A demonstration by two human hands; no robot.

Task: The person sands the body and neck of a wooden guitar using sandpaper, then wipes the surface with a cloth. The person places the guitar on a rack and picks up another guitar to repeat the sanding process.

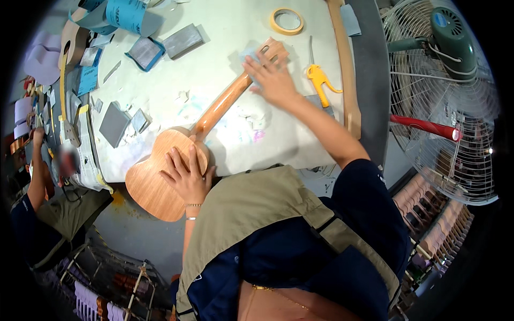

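Note:
A ukulele (150, 179) lies back up and slanted across the bench, its pale wooden body at the near edge and its glossy neck pointing to the far right. My left hand (187, 176) rests flat on the back of the body, near the neck joint, with fingers spread. At the headstock (276, 49), my right hand (273, 83) presses down a thin light blue sheet (248, 54), which shows partly beneath the fingers. What the sheet is made of cannot be made out. The body overhangs the bench edge nearest me.
Around the ukulele lie a tape roll (287, 21), a yellow air blow gun (319, 83), sanding blocks (183, 41), a grey pad (114, 124) and blue sandpaper (126, 15). A wooden strip (348, 75) edges the right side; beyond stands a caged fan (444, 107). A co-worker's arm (37, 171) is at left.

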